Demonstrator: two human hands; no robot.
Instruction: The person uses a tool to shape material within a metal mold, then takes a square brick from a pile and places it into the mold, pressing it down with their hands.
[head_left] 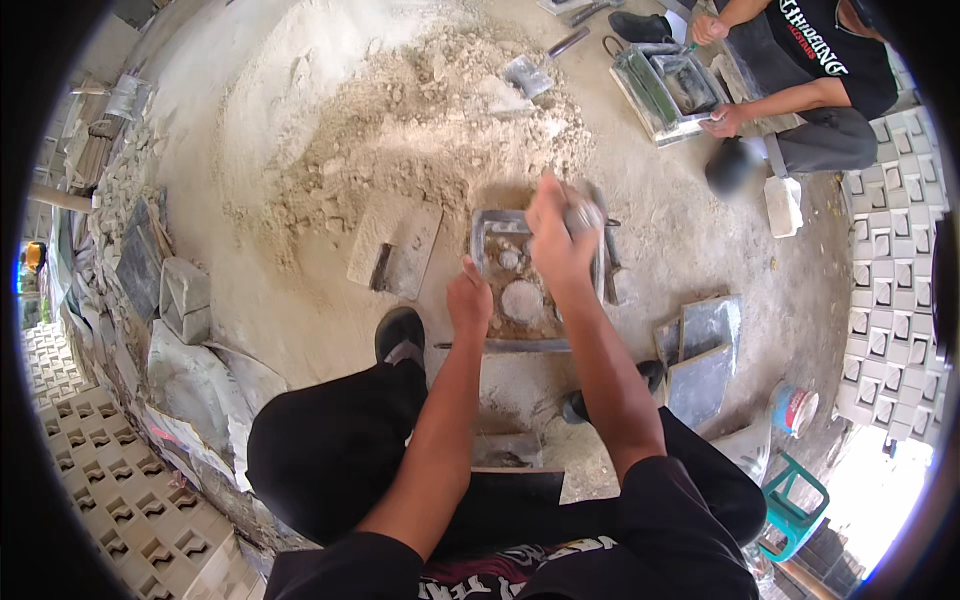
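Note:
A square metal mould (484, 235) lies on the ground in front of me, partly filled with sandy mix and pale round lumps. My left hand (469, 300) rests on the mould's near edge, fingers curled against it. My right hand (556, 225) is raised over the mould's far right side, blurred, closed around a grey metal tool (583, 213). A flat metal bar (520, 345) lies along the mould's near side. My legs in black trousers flank the mould.
A large heap of sandy mix (400, 130) spreads behind the mould, with a flat board (397, 245) beside it. Another person (800, 70) sits at the far right over a second metal mould (665, 95). Patterned blocks (890, 280) are stacked right and lower left. Grey plates (700, 360) lie right.

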